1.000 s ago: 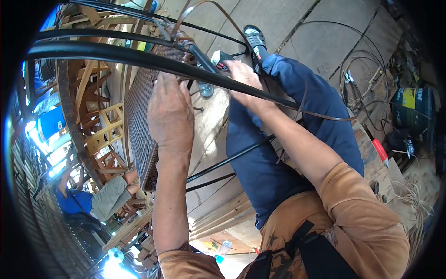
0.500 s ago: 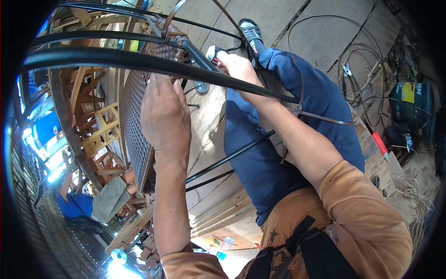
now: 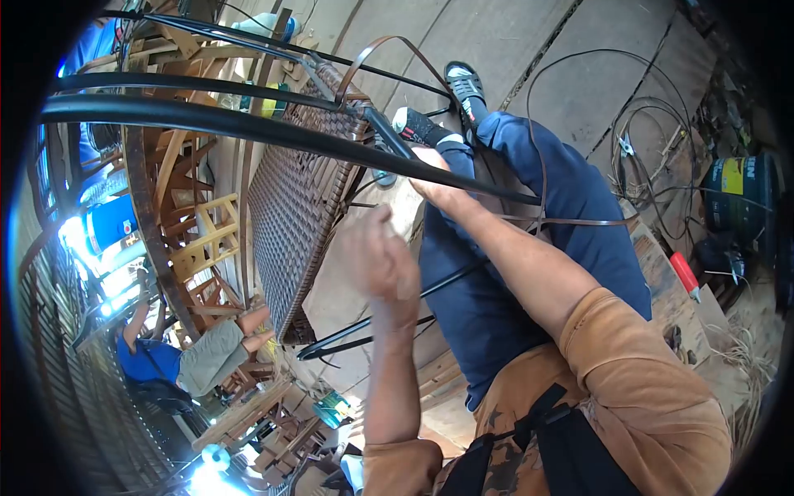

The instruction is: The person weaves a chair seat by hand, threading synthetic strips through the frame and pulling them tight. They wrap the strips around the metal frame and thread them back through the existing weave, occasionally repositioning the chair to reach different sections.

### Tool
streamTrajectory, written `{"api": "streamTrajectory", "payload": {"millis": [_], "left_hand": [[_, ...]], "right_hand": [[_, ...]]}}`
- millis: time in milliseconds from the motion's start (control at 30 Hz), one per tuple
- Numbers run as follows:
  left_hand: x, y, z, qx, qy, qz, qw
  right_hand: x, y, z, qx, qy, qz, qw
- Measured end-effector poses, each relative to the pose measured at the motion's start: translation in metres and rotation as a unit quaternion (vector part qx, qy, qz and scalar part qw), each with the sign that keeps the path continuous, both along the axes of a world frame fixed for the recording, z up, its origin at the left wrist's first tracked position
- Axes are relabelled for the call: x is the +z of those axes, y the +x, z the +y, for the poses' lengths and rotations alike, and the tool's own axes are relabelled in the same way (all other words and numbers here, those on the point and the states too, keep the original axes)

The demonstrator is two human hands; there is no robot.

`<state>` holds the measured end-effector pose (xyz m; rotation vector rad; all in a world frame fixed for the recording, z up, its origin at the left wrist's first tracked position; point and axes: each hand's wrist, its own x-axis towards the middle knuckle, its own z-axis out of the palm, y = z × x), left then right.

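A dark brown woven panel [image 3: 294, 198] is fixed to a black metal frame, whose thick tube [image 3: 248, 128] crosses above it. My left hand [image 3: 376, 256] is off the weave, in the air to its right; motion smears its fingers. Beneath the tube, my right hand [image 3: 432, 174] is partly covered, close to a frame bar [image 3: 387, 132]; its fingers are hidden. From the woven corner a flat brown strip [image 3: 380, 40] arches up. Another length of strip [image 3: 579, 221] runs across my trouser leg.
To the right lie a red-handled tool [image 3: 684, 271], pliers [image 3: 626, 146], coiled strands [image 3: 653, 112] and a dark green container [image 3: 736, 194]. Wooden frames [image 3: 207, 236] stand at left. Beyond them is another person in a blue shirt [image 3: 153, 361]. A lower frame bar [image 3: 356, 331] extends toward my legs.
My left hand has come away from the woven panel, moving right and down. The panel and frame appear shifted slightly right and down in view. My right hand stays near the frame bar.
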<state>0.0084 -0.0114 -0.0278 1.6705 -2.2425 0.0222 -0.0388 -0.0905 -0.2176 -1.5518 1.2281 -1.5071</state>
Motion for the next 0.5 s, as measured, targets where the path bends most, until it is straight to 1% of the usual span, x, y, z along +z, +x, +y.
{"api": "streamTrajectory", "payload": {"millis": [67,100,167,200,233,267,300,333,400,433,467,500], "left_hand": [[-0.023,-0.01,-0.001,0.056,0.014,-0.029,0.998],[-0.025,-0.01,-0.009,0.063,-0.013,-0.044,0.997],[-0.024,-0.007,-0.028,0.078,-0.063,-0.07,0.992],[-0.022,-0.007,-0.036,0.099,-0.011,-0.055,0.993],[-0.02,-0.006,-0.047,0.119,0.037,-0.038,0.991],[-0.017,-0.006,-0.057,0.138,0.086,-0.021,0.986],[-0.012,-0.001,-0.067,0.17,0.174,0.036,0.969],[-0.013,0.0,-0.072,0.184,0.195,0.033,0.963],[-0.015,0.002,-0.078,0.213,0.239,0.023,0.947],[-0.015,0.001,-0.079,0.176,0.231,0.021,0.957],[-0.018,0.003,-0.08,0.183,0.226,0.02,0.957],[-0.022,0.007,-0.082,0.192,0.22,0.019,0.956]], "right_hand": [[0.003,0.008,0.009,-0.018,-0.055,0.061,0.996],[0.005,0.005,0.013,0.021,0.005,0.083,0.996],[0.0,0.007,0.001,0.07,0.124,0.015,0.99],[-0.001,0.01,-0.004,0.095,0.179,-0.02,0.979],[0.002,0.011,-0.006,0.106,0.155,0.092,0.978],[0.002,0.016,-0.006,0.107,0.202,0.053,0.972],[-0.002,0.017,-0.009,0.081,0.207,0.002,0.975],[-0.002,0.016,-0.011,0.056,0.212,-0.051,0.974],[-0.004,0.015,-0.018,0.073,0.185,-0.06,0.978],[0.0,0.011,-0.023,0.08,0.17,-0.063,0.98],[0.012,0.01,-0.026,0.094,0.249,-0.122,0.956],[0.019,0.014,-0.033,0.086,0.286,-0.135,0.945]]}}
